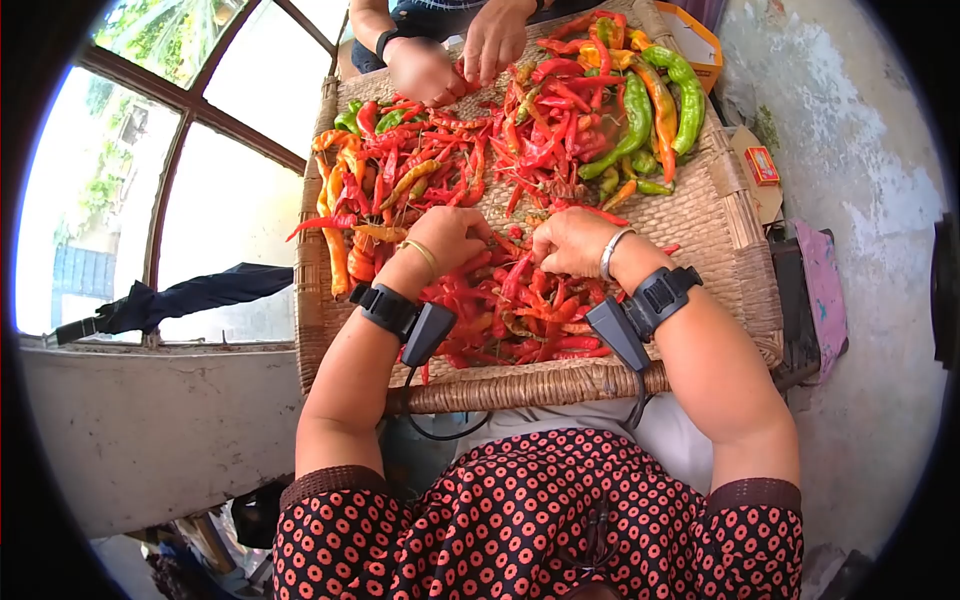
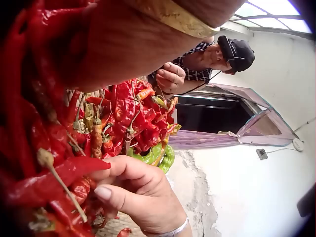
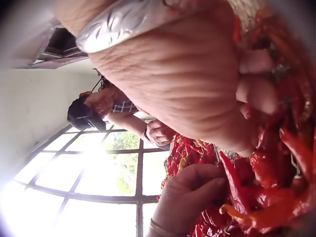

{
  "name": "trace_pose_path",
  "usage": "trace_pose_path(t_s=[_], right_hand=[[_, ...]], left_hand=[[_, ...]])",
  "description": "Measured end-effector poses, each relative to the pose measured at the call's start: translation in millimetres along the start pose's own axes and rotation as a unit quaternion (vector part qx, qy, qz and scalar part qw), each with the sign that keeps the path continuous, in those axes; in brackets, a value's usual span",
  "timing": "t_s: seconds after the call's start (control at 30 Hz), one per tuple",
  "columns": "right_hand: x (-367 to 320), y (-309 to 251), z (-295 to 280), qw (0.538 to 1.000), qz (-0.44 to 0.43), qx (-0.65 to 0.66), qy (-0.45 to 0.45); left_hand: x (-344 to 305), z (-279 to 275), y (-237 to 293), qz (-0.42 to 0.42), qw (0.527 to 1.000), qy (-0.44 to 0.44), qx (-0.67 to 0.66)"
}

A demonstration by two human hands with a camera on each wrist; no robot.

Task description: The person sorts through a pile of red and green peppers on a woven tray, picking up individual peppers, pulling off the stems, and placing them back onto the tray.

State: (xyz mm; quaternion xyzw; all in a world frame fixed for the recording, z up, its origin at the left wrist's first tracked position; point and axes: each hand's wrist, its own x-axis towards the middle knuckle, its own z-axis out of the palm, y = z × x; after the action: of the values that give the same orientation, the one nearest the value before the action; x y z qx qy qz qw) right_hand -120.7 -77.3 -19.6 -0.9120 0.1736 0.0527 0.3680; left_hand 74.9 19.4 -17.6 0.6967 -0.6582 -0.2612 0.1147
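Red peppers (image 1: 520, 290) lie heaped on a large woven tray (image 1: 715, 225). My left hand (image 1: 450, 238), with a gold bangle, is bent down into the heap; in the right wrist view this left hand (image 3: 190, 197) has curled fingers beside an upright red pepper (image 3: 234, 182), and whether it holds one is hidden. My right hand (image 1: 578, 243), with a silver bangle, is a short way to its right. In the left wrist view the right hand (image 2: 143, 197) has thumb and forefinger around a small red pepper (image 2: 81, 188); a longer pepper's tip (image 2: 101, 165) overlaps the forefinger.
Across the tray, another person's hands (image 1: 495, 40) are at the far peppers. Long green peppers (image 1: 685, 95) lie at the far right, orange ones (image 1: 335, 230) at the left. A window and a dark folded umbrella (image 1: 210, 295) are on the left, a wall on the right.
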Motion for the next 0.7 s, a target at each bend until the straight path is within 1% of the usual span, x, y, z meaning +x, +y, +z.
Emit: trace_pose_path(t_s=[0.03,0.1,0.13,0.17,0.23,0.27,0.33,0.37,0.4,0.43,0.47,0.5,0.53,0.57,0.63,0.7], right_hand=[[0.2,0.2,-0.4,1.000,0.003,0.011,0.002],[1.5,1.9,-1.0,1.000,0.014,0.022,-0.006],[1.7,2.1,-1.4,0.999,0.025,0.033,-0.014],[0.8,1.2,-1.8,0.999,0.024,0.033,-0.014],[-2.1,-5.8,-6.1,0.992,0.061,0.114,-0.015],[-3.1,-8.4,-8.8,0.992,0.060,0.113,-0.016],[-4.6,-11.8,-13.5,0.968,0.097,0.230,-0.006],[-3.8,-11.7,-14.0,0.969,0.097,0.229,-0.006],[-3.0,-11.0,-14.2,0.950,0.088,0.301,0.012],[-3.2,-10.7,-14.2,0.925,0.079,0.371,0.030],[-3.6,-12.0,-13.6,0.914,0.068,0.398,0.049],[-3.9,-13.5,-13.2,0.913,0.070,0.398,0.049],[-3.6,-15.2,-12.9,0.910,0.059,0.407,0.060],[-3.1,-16.4,-12.6,0.906,0.047,0.415,0.071],[-1.7,-15.1,-11.0,0.910,0.043,0.408,0.064],[-0.4,-12.7,-8.5,0.889,0.018,0.453,0.069]], left_hand=[[0.2,-1.8,-0.4,0.001,1.000,0.000,0.000],[2.4,-8.5,-3.1,-0.046,0.985,0.018,-0.165],[5.0,-15.5,-0.7,-0.030,0.981,0.067,-0.182],[10.2,-16.8,-9.8,-0.002,0.958,0.109,-0.266],[14.4,-32.1,-0.6,0.051,0.914,0.227,-0.332],[13.5,-34.7,4.4,0.050,0.914,0.229,-0.331],[12.3,-37.0,14.6,0.088,0.919,0.282,-0.262],[8.1,-36.5,18.9,0.065,0.946,0.227,-0.222],[5.3,-31.3,18.9,0.046,0.960,0.134,-0.240],[2.9,-24.7,19.5,0.026,0.965,0.039,-0.257],[1.5,-17.9,22.6,0.033,0.962,-0.022,-0.271],[0.3,-11.0,27.5,0.040,0.955,-0.082,-0.284],[-5.4,-16.8,45.5,-0.026,0.951,-0.147,-0.270],[-6.5,-12.6,47.2,-0.027,0.951,-0.147,-0.271],[-6.5,-5.2,45.9,-0.004,0.932,-0.142,-0.334],[-5.0,-4.2,43.4,-0.003,0.933,-0.137,-0.332]])
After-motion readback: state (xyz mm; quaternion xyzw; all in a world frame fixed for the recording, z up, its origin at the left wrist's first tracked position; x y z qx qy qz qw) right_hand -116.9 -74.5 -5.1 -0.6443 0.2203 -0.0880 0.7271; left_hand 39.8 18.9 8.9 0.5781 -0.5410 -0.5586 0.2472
